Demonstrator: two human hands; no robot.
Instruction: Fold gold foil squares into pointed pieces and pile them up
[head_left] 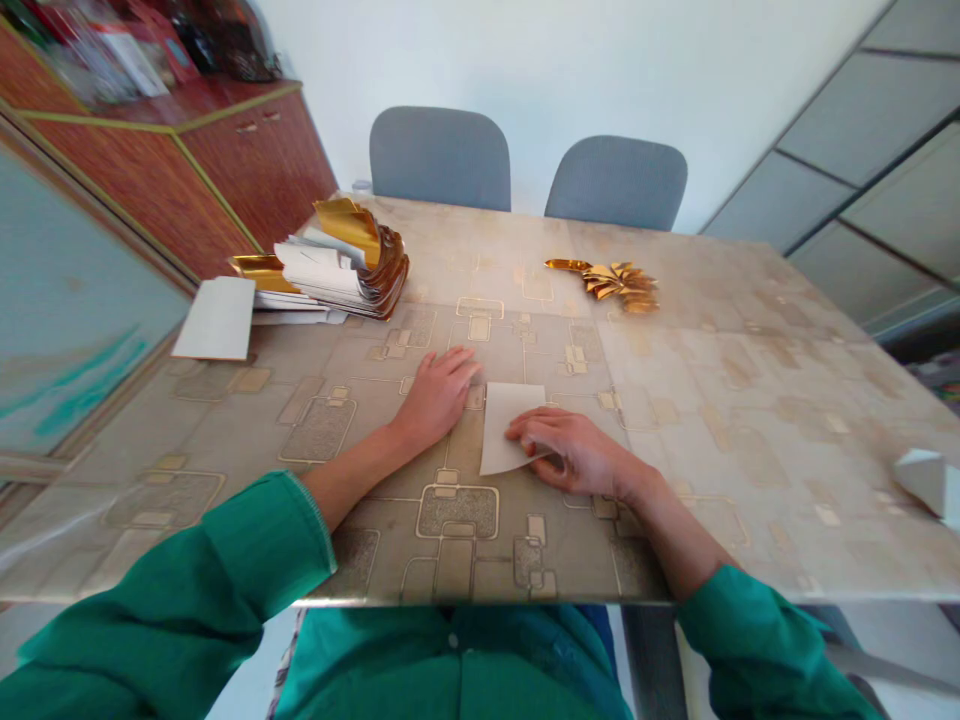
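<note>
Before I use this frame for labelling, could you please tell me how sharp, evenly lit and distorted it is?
Head view: soft, even daylight with only faint shadows; the left hand, right hand and paper are sharp; clutter on the cabinet is blurred; the gold stack glints; wide-angle distortion curves the table edges.

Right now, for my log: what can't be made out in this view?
Head view:
Near corner of the white sheet, covered by the right hand.
White object at the right edge, cut off by the frame.
Items on the cabinet, blurred.
Sheets in the gold stack, too small to count.
</note>
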